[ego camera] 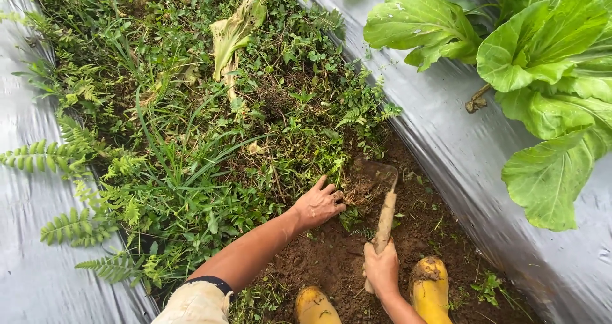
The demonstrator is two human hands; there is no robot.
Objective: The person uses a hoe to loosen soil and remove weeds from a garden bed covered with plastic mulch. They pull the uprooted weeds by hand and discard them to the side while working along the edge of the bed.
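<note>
Weeding position between plastic-covered beds: my right hand (381, 270) clamps the hand hoe (383, 203), handle running straight ahead, blade sunk just beside my left hand (318, 204), which grips weeds (191, 152) at the soil (331, 260) edge.

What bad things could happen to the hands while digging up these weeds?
The left hand grips weeds right beside the hoe blade, so a slip might nick its fingers. The right hand holds the muddy wooden handle, which might slide. A wide swing could also tear the silver plastic sheet.
</note>
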